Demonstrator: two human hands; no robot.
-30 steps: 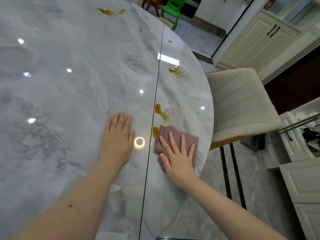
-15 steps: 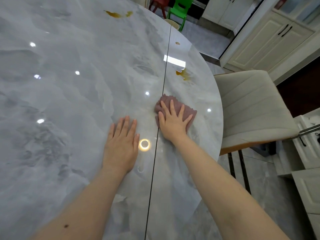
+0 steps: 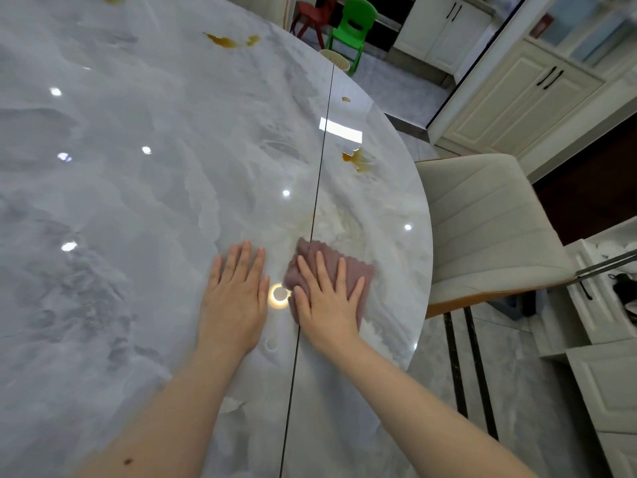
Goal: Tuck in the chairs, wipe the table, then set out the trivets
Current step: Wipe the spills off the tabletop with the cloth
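Observation:
A glossy grey marble table (image 3: 120,201) fills the left and middle of the view, split by a dark seam. My right hand (image 3: 327,301) presses flat with spread fingers on a folded mauve cloth (image 3: 351,270) near the table's right edge. Just left of the seam, my left hand (image 3: 234,298) rests flat on the bare tabletop. A pale smeared patch (image 3: 337,222) lies just beyond the cloth. Brown spills remain farther off: one (image 3: 355,158) near the right edge, another (image 3: 227,41) toward the far side. A cream padded chair (image 3: 482,229) stands against the table's right edge.
Small red (image 3: 315,15) and green (image 3: 351,25) plastic chairs stand beyond the table's far edge. Cream cabinets (image 3: 517,94) line the far right wall. White cabinet units (image 3: 603,322) sit at the right, behind the padded chair. Grey tiled floor lies between them.
My right hand has drawn the cloth back toward me along the seam, leaving a pale smear where a brown spill was. My left hand has stayed flat on the table.

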